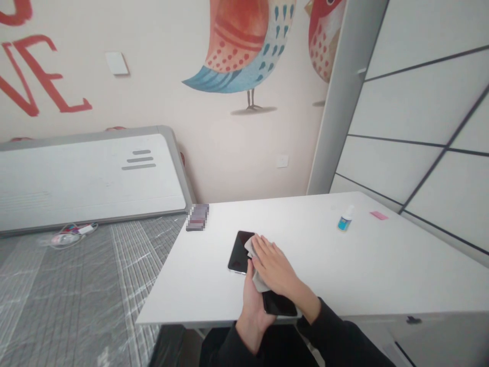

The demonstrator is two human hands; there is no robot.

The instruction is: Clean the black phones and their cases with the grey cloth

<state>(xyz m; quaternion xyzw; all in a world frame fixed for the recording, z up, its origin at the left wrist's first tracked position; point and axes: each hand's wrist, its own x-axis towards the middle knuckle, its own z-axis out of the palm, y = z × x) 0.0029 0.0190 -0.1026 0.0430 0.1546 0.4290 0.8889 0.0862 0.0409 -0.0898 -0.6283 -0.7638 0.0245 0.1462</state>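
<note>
My left hand [255, 302] is wrapped round a black smartphone [280, 305] at the table's front edge, its thumb pointing up beside a cloth. With its fingers held together, my right hand [275, 266] presses the light grey cloth [260, 282] against the phone. The cloth covers the upper part of that phone, so only the lower end shows. Just beyond my hands, a second smartphone [239, 251] with a dark screen lies on the white table [202, 285], partly behind the cloth.
A small bottle with a blue label [344, 220] stands at the table's right, near a pink slip [379, 215]. A pixelated item [197, 217] lies at the back left corner. Left of the table, a white panel [91, 178] rises behind a plastic-covered surface [84, 285].
</note>
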